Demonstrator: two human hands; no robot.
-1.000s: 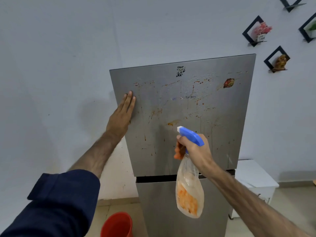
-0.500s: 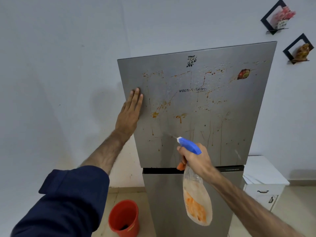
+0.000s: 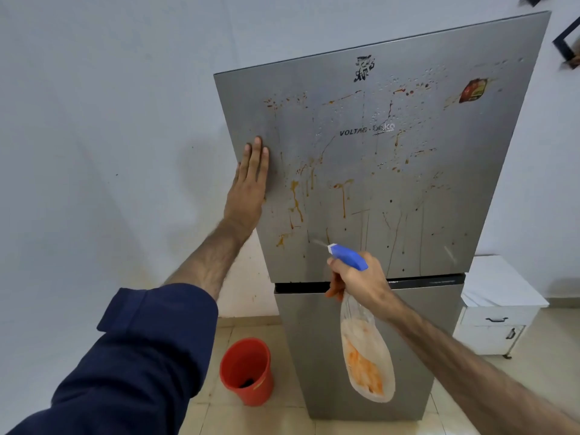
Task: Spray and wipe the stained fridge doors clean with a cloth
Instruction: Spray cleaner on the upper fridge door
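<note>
Spray bottle (image 3: 361, 328) gripped in right hand (image 3: 357, 282), before upper door (image 3: 408, 183)

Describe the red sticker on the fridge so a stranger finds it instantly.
Start at the grey, stain-splattered upper fridge door. Look to its top right corner, right of the brand lettering. The small red sticker there is solid and glossy, unlike the thin orange drips around it.

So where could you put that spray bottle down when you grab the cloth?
The flat white top of the small cabinet right of the grey steel fridge looks bare. The tiled floor by the red plastic bucket is free too.
</note>
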